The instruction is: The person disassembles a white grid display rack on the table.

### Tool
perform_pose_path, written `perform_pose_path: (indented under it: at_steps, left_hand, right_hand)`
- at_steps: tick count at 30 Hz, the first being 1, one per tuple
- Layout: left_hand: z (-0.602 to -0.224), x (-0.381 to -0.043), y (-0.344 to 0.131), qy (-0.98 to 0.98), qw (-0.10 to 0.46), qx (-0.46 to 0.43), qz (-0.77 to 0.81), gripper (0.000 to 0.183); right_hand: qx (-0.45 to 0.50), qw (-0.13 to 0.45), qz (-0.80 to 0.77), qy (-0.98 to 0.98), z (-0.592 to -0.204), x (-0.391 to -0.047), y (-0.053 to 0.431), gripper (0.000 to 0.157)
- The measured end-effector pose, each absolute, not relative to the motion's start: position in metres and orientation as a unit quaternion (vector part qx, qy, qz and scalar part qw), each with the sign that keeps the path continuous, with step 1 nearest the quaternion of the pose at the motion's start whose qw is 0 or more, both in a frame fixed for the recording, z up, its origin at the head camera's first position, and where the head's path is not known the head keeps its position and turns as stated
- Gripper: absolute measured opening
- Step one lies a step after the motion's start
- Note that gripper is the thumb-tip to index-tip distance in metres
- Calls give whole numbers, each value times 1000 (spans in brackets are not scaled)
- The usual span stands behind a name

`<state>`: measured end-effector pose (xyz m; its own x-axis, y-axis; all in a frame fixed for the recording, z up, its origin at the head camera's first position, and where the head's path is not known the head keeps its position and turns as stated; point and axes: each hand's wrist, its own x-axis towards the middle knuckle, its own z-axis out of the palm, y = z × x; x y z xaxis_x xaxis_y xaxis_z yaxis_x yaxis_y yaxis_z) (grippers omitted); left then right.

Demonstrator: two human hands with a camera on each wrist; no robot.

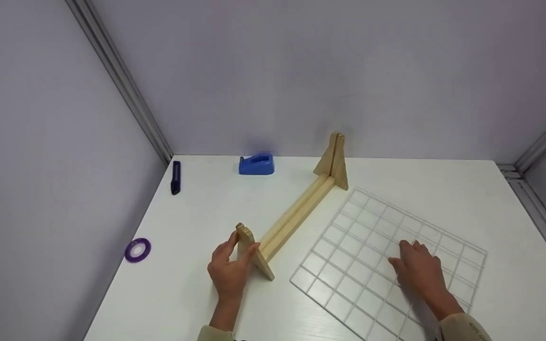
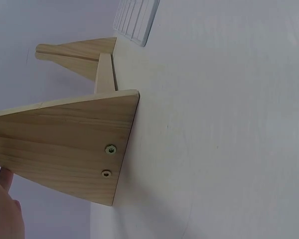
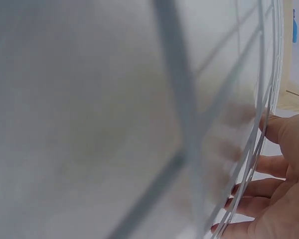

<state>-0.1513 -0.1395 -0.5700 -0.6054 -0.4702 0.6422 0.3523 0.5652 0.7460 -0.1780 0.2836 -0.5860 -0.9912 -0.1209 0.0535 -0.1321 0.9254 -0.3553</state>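
A wooden stand (image 1: 297, 213) lies diagonally on the table, with a slotted, tapering panel upright at each end of a grooved bar. My left hand (image 1: 229, 271) grips the near end panel (image 2: 65, 142) by its upper part, thumb on one side and fingers on the other. Two bolt heads show low on that panel's outer face in the left wrist view. To the right, a white wire grid (image 1: 342, 272) lies on the table. Over its right half rests my right hand (image 1: 417, 270), spread fingertips touching the wires; the right wrist view shows thumb and fingers apart.
At the back edge stands a blue tape dispenser (image 1: 257, 165), left of the stand's far end panel (image 1: 333, 161). A dark utility knife (image 1: 176, 178) lies at the back left. Near the left edge is a purple tape roll (image 1: 129, 251). Pale walls enclose the table's back and sides.
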Motion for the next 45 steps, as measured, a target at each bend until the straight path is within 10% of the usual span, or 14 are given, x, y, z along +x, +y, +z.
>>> perform_pose_path:
  at_steps: [31, 45]
  left_hand:
    - [-568, -150, -142, -780, 422, 21, -462, 57]
    - [-554, -157, -192, -873, 72, -52, -480, 82]
  right_hand:
    - [66, -20, 204, -977, -584, -170, 287, 53]
    - [69, -51, 222, -971, -568, -144, 325, 85]
